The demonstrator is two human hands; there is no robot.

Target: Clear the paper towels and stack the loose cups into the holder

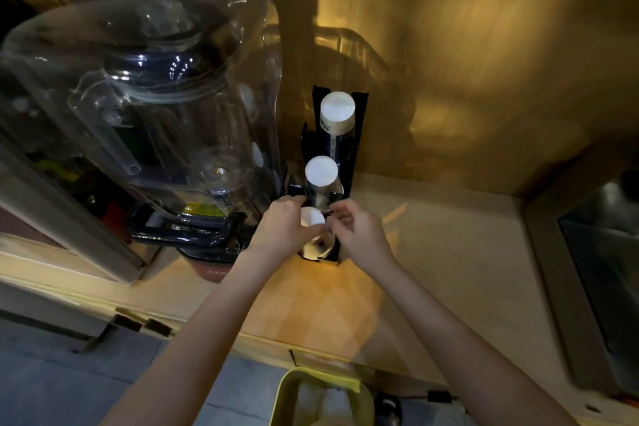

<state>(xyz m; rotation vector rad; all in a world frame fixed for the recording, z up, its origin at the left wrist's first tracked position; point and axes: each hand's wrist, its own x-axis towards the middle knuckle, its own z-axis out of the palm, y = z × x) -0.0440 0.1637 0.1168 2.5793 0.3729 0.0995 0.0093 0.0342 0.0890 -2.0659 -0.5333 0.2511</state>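
A black cup holder (359, 121) stands on the counter against the wall, with three slots in a row. The far slot carries a tall stack of upturned white cups (337, 111). A shorter stack (321, 171) fills the middle slot. At the near slot both hands meet around a white cup (313, 218). My left hand (287, 228) wraps it from the left and my right hand (359, 235) pinches at it from the right. Below the fingers the bottom of the near slot shows white rims (313, 249).
A large clear water bottle on a dark dispenser (155, 107) stands just left of the holder. The wooden counter (449, 252) stretches right to a steel appliance (601, 270). A yellow-green bin (323, 398) with crumpled white paper sits on the floor below the counter edge.
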